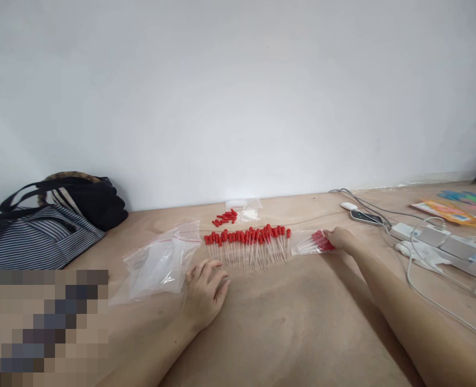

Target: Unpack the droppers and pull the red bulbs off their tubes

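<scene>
A row of several glass droppers with red rubber bulbs [248, 244] lies on the wooden table [302, 333]. My right hand [338, 238] is closed on a small bunch of droppers [314, 244] at the row's right end. My left hand [205, 290] rests on the table with fingers spread, just in front of the row's left end and beside clear zip bags [161, 263]. A small pile of loose red bulbs [225, 217] lies behind the row, next to another clear bag [246, 209].
A striped bag with black straps [40, 231] sits at the far left by the wall. At the right lie a phone [364, 216], white power strips with cables [443, 247] and coloured packets [451, 212]. A blurred patch covers the lower left corner.
</scene>
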A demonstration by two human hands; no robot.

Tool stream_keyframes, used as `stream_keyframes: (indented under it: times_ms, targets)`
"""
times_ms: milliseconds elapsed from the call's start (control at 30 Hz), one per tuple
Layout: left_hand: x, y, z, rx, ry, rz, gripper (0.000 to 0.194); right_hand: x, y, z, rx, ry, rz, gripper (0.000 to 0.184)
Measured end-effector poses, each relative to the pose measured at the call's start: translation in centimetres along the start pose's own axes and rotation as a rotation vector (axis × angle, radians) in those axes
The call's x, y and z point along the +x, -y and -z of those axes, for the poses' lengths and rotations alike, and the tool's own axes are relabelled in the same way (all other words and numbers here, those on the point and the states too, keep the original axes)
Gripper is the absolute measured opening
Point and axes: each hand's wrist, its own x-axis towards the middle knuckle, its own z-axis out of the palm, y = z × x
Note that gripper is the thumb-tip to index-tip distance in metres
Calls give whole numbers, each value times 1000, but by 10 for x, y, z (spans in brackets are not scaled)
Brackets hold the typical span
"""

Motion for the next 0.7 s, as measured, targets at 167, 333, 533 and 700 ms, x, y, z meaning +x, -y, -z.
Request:
stream_keyframes:
  times_ms: [167,333,533,700]
  targets:
    - [-1,2,-2,-34,42,17,12,-8,-7,13,103,8,-29,39]
    - [-2,2,-3,-39,61,28,12,-13,-3,14,198,-76,-1,28]
    - [-3,2,-4,-49,60,31,13,-19,-2,25,247,-134,0,22]
    - [-3,3,-4,-46,56,23,12,-25,-21,37,261,-109,49,24]
